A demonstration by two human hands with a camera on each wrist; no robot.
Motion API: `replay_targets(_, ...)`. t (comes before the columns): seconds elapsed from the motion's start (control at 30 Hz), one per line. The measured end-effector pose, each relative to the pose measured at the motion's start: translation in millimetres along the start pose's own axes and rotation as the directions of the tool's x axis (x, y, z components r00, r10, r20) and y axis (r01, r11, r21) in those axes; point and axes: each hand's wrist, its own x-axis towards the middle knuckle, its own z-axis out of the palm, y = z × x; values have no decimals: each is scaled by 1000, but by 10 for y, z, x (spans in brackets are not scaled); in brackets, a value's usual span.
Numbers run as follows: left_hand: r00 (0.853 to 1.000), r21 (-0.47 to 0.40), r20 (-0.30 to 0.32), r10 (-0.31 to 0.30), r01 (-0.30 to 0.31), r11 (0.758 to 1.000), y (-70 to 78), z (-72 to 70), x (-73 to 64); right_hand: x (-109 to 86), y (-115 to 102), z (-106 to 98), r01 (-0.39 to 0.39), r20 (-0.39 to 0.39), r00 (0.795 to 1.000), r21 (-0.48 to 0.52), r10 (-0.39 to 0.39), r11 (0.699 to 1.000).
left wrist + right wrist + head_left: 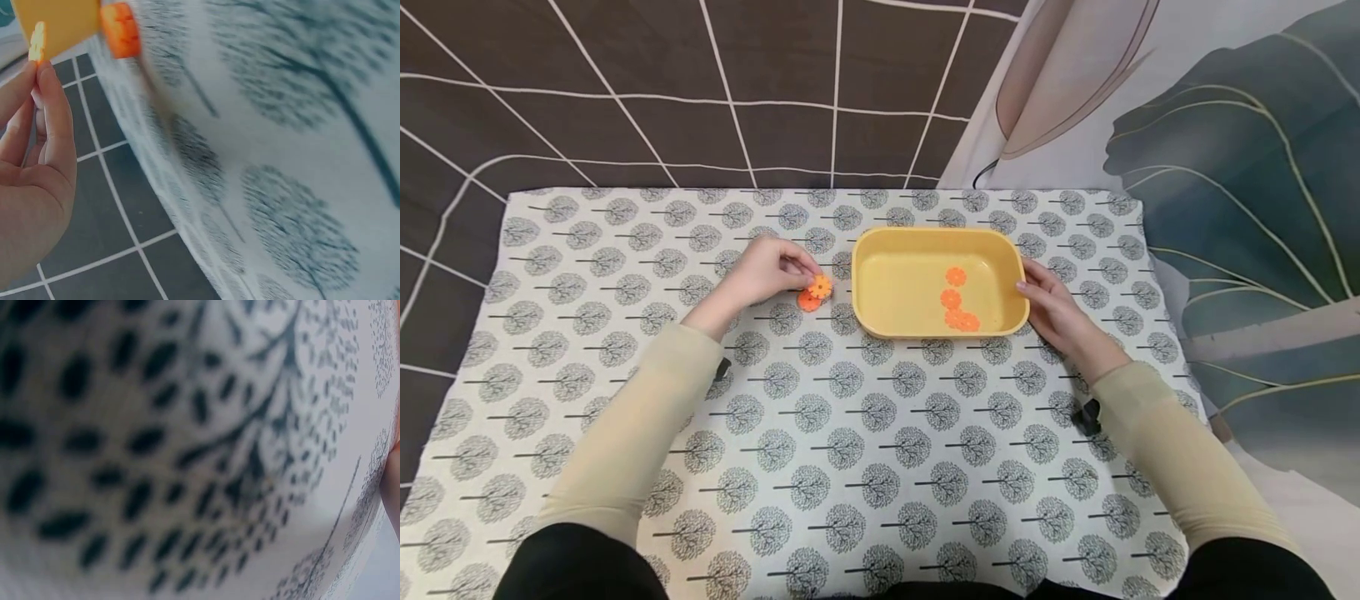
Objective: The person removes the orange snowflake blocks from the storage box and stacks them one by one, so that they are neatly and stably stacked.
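Orange flower (822, 287) in left hand (772, 268), tub (895, 287) held by right hand (1057, 312)

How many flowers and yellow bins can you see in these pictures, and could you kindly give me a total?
Flowers: 6 visible (1 pinched by the left hand, 1 beside it, 4 in the bin, where some overlap)
Bin: 1
Total: 7

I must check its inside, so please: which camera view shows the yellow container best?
The head view: the yellow container appears whole, its inside visible. The left wrist view shows only part of it, cut off at the top; the right wrist view, nothing recognisable.
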Motion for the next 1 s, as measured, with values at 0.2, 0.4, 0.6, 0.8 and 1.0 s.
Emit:
replay_targets(0.2,1000,2,15,-9,9,1000,-76,-14,-45,-9,-4,3,-3,2,1000,14,3,1000)
replay_targets(0.4,999,25,32,-40,39,999,-126,-6,-66,-4,-6,10,-15,-4,1000,-4,15,1000)
replay_targets(0.6,998,30,42,-53,52,998,-178,5,-69,-8,-14,11,-11,1,1000,3,11,1000)
replay_targets(0.8,998,13,37,-52,51,999,-199,17,-78,-18,-23,16,-12,-3,1000,-19,12,1000)
replay_targets(1.0,998,10,40,-56,56,998,-238,27,-62,-15,-21,16,-6,-6,1000,-32,6,999)
